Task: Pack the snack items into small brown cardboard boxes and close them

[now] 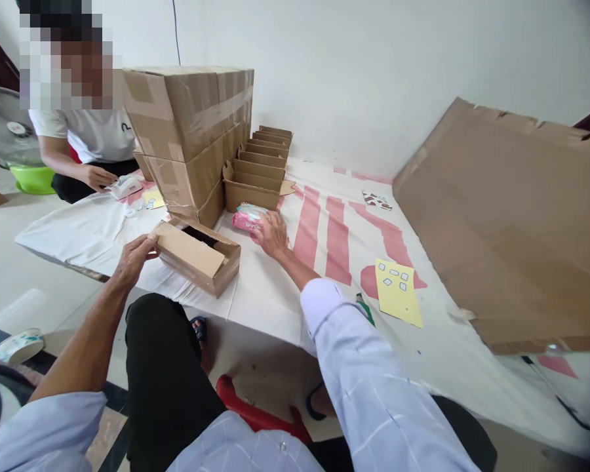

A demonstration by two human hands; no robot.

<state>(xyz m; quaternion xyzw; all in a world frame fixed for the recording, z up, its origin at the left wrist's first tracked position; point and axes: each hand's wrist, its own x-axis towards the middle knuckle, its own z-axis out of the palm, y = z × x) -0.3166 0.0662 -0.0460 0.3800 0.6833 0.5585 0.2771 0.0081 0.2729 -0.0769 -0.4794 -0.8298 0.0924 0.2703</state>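
Note:
My left hand point(136, 259) pinches the near left end of a small open cardboard box point(201, 269), with thumb and fingers closed at its flap. The box stands by the table's front edge, and a loose flap covers part of its opening. My right hand point(272, 236) reaches over a pink and pale blue soft pack of wipes point(248, 218), fingers closed around its right side. That pack lies on the cloth just in front of a row of open cardboard boxes point(253, 190). Its right end is hidden under my hand.
Large taped cartons point(191, 124) are stacked behind the small box. At right leans a big cardboard sheet point(511, 229). A yellow sticker sheet point(398, 295) and a green-handled tool point(365, 308) lie on the cloth. Another person point(91, 141) sits at left, handling a white pack.

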